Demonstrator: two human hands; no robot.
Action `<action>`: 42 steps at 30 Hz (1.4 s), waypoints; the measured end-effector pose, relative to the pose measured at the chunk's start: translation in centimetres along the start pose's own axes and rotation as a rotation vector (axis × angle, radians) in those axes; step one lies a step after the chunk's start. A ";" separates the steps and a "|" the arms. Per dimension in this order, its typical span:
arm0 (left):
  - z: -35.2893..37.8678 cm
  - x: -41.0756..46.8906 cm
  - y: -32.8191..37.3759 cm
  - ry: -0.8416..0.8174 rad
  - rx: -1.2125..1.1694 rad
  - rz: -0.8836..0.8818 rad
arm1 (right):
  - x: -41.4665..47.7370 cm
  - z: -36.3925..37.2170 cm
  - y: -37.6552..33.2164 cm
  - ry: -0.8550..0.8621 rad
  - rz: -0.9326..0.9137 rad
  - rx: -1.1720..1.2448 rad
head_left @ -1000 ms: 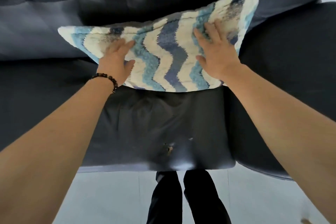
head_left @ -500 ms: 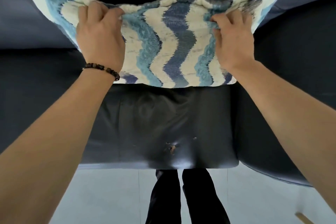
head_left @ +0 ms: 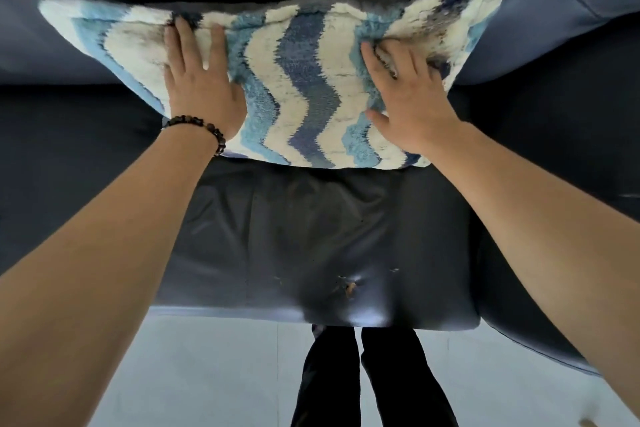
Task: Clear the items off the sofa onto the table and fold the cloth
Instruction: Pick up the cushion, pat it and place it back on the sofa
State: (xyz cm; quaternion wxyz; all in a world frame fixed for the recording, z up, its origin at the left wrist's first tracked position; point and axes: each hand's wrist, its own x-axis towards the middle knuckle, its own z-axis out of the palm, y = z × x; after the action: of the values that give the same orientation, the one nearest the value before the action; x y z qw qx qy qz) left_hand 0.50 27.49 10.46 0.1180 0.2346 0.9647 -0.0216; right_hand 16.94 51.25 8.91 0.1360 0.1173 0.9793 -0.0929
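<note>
Dark leather sofa (head_left: pixel 311 236); fuzzy wavy-striped cushion (head_left: pixel 304 80); left hand (head_left: pixel 201 87), right hand (head_left: pixel 408 100) press flat, grip wide.

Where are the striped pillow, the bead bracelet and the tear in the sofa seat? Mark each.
striped pillow (head_left: pixel 306 80), head view, on its dark blue middle stripe.
bead bracelet (head_left: pixel 207 126), head view, on the beads at its middle.
tear (head_left: pixel 349 286), head view, on its pale exposed centre.

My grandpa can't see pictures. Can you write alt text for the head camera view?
A left hand and right hand press on a blue-and-white wavy-striped cushion on a dark sofa. A beaded bracelet circles the left wrist; pale floor shows below.
</note>
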 end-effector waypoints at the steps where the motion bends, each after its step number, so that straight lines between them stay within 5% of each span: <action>1: 0.3 0.0 0.0 0.004 0.007 0.009 | 0.0 0.3 0.2 -0.041 -0.016 -0.025; 8: 0.7 -0.8 0.3 0.058 -0.105 0.002 | -1.5 1.2 -0.7 -0.051 0.000 -0.022; 16: -4.2 -16.1 2.3 0.148 -0.559 0.071 | -12.2 -4.6 -4.9 0.170 0.114 0.434; 20: -12.8 -24.9 2.5 0.151 -0.782 -0.123 | -18.8 -11.3 -7.3 0.296 0.094 0.560; 28: -31.3 -42.5 -1.2 0.340 -0.963 -0.461 | -28.6 -28.0 -16.2 0.255 -0.013 0.861; 35: -34.4 -58.0 -7.9 0.597 -1.010 -0.811 | -34.5 -30.5 -27.7 0.102 -0.261 0.931; 42: -32.3 -71.6 -21.1 0.943 -1.071 -1.038 | -37.7 -30.2 -47.6 -0.038 -0.591 0.865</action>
State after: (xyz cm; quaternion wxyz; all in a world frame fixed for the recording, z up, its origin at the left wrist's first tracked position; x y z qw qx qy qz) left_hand 45.53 -20.16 58.54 -0.2228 -0.3355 0.7784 0.4815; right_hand 32.64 4.57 55.46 0.0612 -0.1202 0.8402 -0.5253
